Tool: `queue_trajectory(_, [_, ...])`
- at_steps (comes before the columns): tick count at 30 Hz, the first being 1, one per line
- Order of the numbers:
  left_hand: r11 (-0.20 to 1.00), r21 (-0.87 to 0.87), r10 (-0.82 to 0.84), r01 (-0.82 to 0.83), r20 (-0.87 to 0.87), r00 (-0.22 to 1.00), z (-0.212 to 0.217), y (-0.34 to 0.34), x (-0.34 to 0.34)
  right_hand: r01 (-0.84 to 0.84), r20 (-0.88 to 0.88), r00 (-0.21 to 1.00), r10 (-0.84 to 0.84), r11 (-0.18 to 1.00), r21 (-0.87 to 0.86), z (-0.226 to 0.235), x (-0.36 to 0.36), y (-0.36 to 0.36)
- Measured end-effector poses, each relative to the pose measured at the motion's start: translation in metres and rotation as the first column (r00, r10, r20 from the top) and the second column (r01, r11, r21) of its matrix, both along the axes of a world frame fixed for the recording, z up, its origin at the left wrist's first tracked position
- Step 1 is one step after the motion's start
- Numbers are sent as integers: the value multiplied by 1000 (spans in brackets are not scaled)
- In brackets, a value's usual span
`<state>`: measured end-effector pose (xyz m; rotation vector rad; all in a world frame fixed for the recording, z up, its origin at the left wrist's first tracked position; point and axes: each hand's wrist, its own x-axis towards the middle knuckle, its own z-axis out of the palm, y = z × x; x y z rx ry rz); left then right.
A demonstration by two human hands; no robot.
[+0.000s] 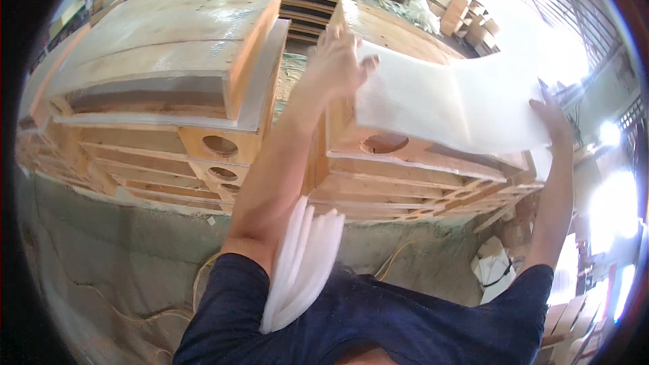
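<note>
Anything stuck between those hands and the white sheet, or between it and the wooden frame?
Nothing visible: the white sheet has the left hand at its left edge and the right hand at its right, and hides part of the wooden frame.

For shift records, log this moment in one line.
white sheet: over wooden frame; left fingers: by sheet's left edge; right fingers: at right edge; white layers: beside left arm

1. Strong white light from the upper right and right-hand openings (614, 213) — both burnt out.
2. Glare on the left box (189, 17); the white sheet (416, 94) looks washed out.
3. The left hand (338, 61) is slightly blurred.
4. The floor (122, 250) lies dimmer.
5. Black corners; roof beams (574, 0) bend near the rim.
</note>
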<state>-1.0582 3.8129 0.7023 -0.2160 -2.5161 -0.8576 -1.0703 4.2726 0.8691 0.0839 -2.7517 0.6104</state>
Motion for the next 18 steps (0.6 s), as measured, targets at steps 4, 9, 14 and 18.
queue_trajectory(4, [951,-264,-88,159,262,961,-7,6,-61,82,-77,995,-64,961,265,10,-45,59])
queue_trajectory(9, [799,-572,62,187,388,920,20,35,-35,111,-6,994,-111,992,52,12,-38,40])
queue_trajectory(14, [724,-605,-80,332,404,911,25,121,24,-74,-131,981,140,907,414,-33,-51,117])
queue_trajectory(18, [665,-673,-75,323,370,926,14,133,21,43,52,998,-46,997,57,-68,-37,63])
